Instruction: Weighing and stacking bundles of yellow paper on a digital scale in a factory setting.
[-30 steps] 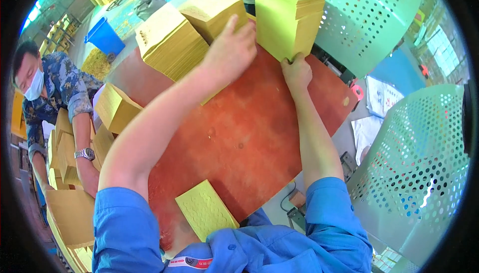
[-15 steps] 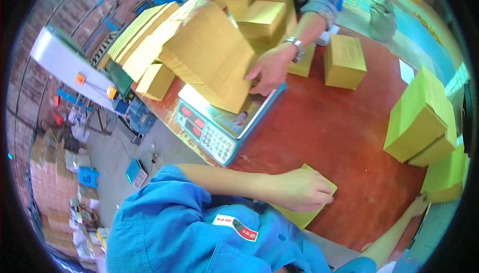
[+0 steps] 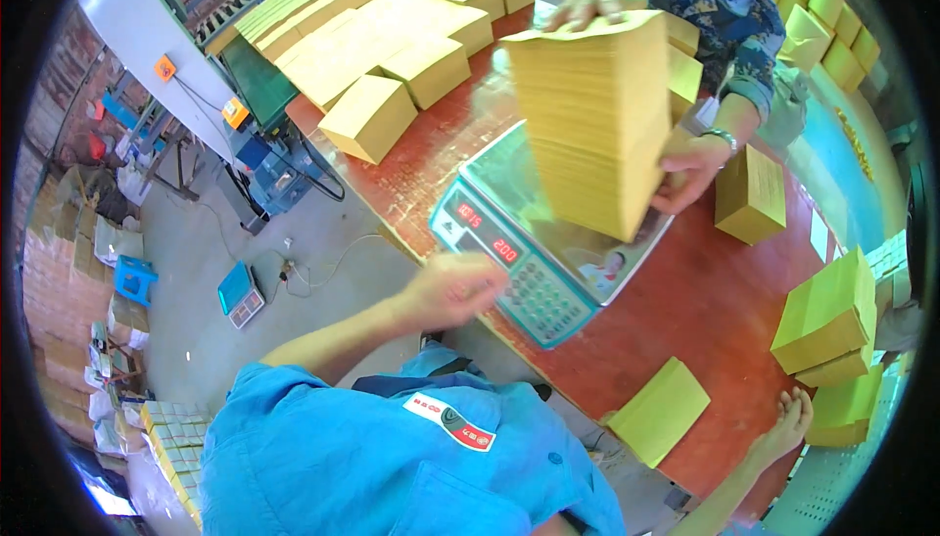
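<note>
My left hand (image 3: 455, 291) is in the air beside the keypad edge of a digital scale (image 3: 529, 306), its fingers curled together with nothing seen in them. My right hand (image 3: 791, 420) lies at the table's right edge with its fingers a little apart, near a block of yellow paper (image 3: 840, 409). A flat yellow paper piece (image 3: 661, 411) lies between my arms on the table, touched by neither hand. Over the scale's plate, a co-worker's hands (image 3: 690, 174) hold a thick stack of yellow paper (image 3: 587, 125) on edge, slightly tilted.
Many yellow paper blocks (image 3: 431, 66) stand in rows on the far left of the red table (image 3: 685, 326). More blocks (image 3: 827, 316) are stacked at the right. A single block (image 3: 751, 195) stands behind the scale. A machine (image 3: 162, 56) and a second scale (image 3: 240, 293) are left of the table.
My left hand has left the flat yellow paper and moved left to the scale. My right hand has shifted slightly left. The co-worker's stack is now more upright. The view has turned.
</note>
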### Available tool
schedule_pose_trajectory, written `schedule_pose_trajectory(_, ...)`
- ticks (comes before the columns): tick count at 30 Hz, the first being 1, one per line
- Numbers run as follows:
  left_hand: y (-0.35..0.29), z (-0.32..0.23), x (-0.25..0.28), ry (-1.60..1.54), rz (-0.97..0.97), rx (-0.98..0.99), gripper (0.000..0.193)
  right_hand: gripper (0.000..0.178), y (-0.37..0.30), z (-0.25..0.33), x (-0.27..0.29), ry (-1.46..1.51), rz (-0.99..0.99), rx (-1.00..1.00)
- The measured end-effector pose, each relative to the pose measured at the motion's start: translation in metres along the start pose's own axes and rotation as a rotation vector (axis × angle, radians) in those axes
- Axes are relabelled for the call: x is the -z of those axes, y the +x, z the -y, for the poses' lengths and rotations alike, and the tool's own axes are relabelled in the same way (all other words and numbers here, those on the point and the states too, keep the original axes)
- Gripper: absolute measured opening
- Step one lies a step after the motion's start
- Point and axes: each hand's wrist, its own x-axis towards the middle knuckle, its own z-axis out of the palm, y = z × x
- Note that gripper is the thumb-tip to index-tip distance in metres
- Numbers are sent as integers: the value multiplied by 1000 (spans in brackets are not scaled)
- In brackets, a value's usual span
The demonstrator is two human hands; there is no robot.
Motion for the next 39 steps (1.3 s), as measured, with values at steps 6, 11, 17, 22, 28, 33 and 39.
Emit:
schedule_pose_trajectory(6, -13, 137, 168, 903, -498, 139, 38, 14, -214, 112, -188, 96, 406, 130)
schedule_pose_trajectory(11, 8, 169, 207, 705, -289, 30, 44, 13, -303, 118, -253, 74, 558, 102)
schedule_pose_trajectory(17, 96, 168, 198, -4, -63, 162, 34, 13, -297, 139, -258, 152, 466, -103)
schedule_pose_trajectory(22, 227, 152, 151, -683, 183, 409, 52, 19, -213, 141, -274, 253, 444, -184)
schedule_pose_trajectory(28, 387, 98, 65, -598, 202, 461, 86, 26, -59, 92, -360, 333, 512, -244)
schedule_pose_trajectory(33, 440, 93, 12, -559, 336, 516, 74, 30, 34, 43, -452, 260, 705, -422)
schedule_pose_trajectory(39, 455, 130, 8, -580, 548, 669, 61, 32, 55, 27, -504, 58, 939, -508)
